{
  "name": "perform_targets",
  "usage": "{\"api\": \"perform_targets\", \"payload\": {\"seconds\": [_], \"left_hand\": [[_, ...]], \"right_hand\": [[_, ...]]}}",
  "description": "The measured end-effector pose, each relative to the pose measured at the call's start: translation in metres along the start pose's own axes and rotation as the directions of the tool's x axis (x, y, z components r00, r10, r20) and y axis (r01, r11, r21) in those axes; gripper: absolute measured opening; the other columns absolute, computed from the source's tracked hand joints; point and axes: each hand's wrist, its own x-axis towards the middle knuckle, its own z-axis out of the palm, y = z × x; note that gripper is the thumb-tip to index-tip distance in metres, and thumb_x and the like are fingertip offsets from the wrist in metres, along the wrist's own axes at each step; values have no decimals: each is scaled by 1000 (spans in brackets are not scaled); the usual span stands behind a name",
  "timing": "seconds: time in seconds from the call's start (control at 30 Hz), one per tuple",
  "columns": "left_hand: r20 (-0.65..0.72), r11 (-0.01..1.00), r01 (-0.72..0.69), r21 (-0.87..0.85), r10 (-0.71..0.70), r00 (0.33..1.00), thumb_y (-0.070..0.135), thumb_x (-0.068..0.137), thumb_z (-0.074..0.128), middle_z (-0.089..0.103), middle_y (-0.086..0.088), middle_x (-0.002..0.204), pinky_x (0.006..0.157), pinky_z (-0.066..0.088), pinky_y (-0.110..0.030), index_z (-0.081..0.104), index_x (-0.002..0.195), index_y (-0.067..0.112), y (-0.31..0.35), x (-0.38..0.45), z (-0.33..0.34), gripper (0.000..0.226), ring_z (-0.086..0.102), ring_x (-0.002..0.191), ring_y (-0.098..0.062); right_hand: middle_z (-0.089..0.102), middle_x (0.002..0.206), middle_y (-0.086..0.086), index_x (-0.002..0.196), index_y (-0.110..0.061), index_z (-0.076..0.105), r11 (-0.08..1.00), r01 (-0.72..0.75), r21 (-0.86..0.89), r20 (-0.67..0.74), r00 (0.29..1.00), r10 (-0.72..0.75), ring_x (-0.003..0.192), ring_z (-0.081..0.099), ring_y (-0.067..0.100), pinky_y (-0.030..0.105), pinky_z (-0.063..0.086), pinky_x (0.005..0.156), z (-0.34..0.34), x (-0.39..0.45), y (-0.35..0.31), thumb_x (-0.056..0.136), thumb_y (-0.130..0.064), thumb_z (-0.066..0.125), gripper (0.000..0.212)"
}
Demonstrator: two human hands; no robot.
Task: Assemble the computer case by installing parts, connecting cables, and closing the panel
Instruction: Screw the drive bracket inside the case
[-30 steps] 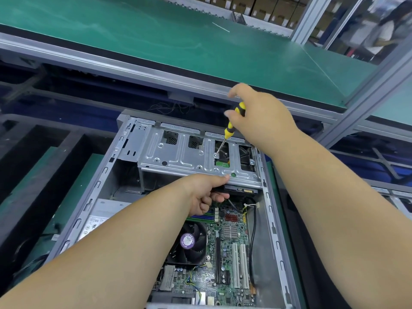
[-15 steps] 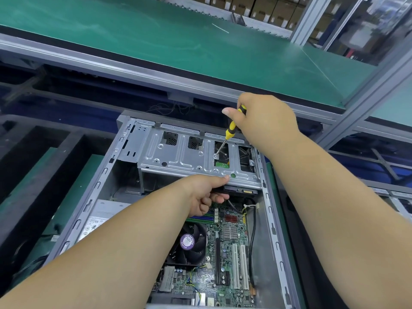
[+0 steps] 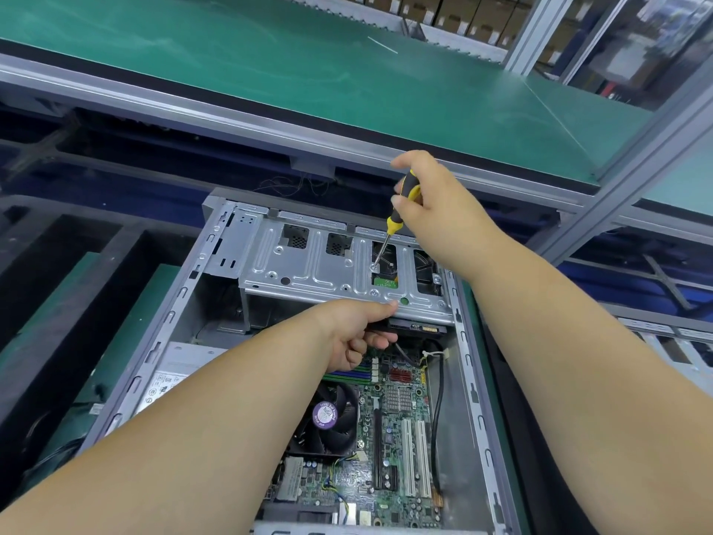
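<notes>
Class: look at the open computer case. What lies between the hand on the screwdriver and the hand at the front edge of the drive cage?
In the head view, the metal drive cage top spans between right hand and left hand.

Right hand regripped the screwdriver: handle top exposed again, thumb raised above it, fingers lower.
</notes>
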Motion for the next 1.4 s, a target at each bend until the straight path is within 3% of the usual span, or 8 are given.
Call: {"api": "perform_targets", "payload": {"seconds": [0.13,0.23,0.37,0.63,0.7,0.8,1.13,1.4], "left_hand": [[-3,1000,1,9,-1,1000,52,85,68,67,0,70,44,20,-17,63,93,21,0,0,0,33,25,41,-5],[-6,1000,1,8,-1,1000,51,85,68,67,0,69,44,19,-17,63,94,21,0,-1,0,32,25,41,-5],[-5,1000,-1,1,1,1000,50,85,69,68,0,70,45,18,-17,62,94,21,0,-2,1,31,24,42,-5],[-10,1000,3,10,-3,1000,51,85,69,66,2,61,45,17,-16,63,94,18,0,-3,1,35,24,40,-4],[-11,1000,3,14,-3,1000,52,84,69,65,1,64,47,16,-18,64,91,17,0,-3,1,36,24,41,-4],[-9,1000,0,12,0,1000,52,85,68,66,2,64,48,16,-18,62,93,19,0,-2,1,34,23,43,-5],[-3,1000,12,19,-11,1000,53,84,68,64,2,60,43,18,-16,62,95,19,0,-1,1,36,24,40,-4],[-9,1000,3,8,-3,1000,52,84,69,67,1,63,43,18,-17,62,94,21,0,-1,2,33,25,40,-5]], "right_hand": [[67,101,-7,127,-39,53,990,-38,135,-14,999,40,95,67,17,40,55,90,1,-3,1,98,-9,56,41],[62,95,-3,127,-38,54,996,-34,78,-61,997,39,90,65,22,40,55,85,3,-3,-1,96,-17,63,38],[61,93,-3,133,-33,46,1000,0,-2,-23,1000,0,88,62,23,39,52,79,2,-2,-3,98,-17,57,39],[65,92,-2,118,-29,55,995,1,97,-50,999,4,89,66,23,41,54,85,3,-8,-1,93,-11,66,33],[65,93,-3,122,-31,53,997,1,80,-82,997,6,86,65,16,32,54,82,4,-11,1,94,-12,65,36],[67,91,-4,120,-35,49,990,7,140,-168,986,17,77,64,1,9,45,63,0,-20,4,95,-13,63,36],[66,90,-6,119,-37,50,983,-36,180,-108,993,57,84,68,13,41,57,73,-3,-46,10,94,-15,65,36],[66,92,-7,120,-37,48,979,-33,200,-108,993,56,83,68,8,33,55,68,1,-47,13,96,-15,63,37]]}}
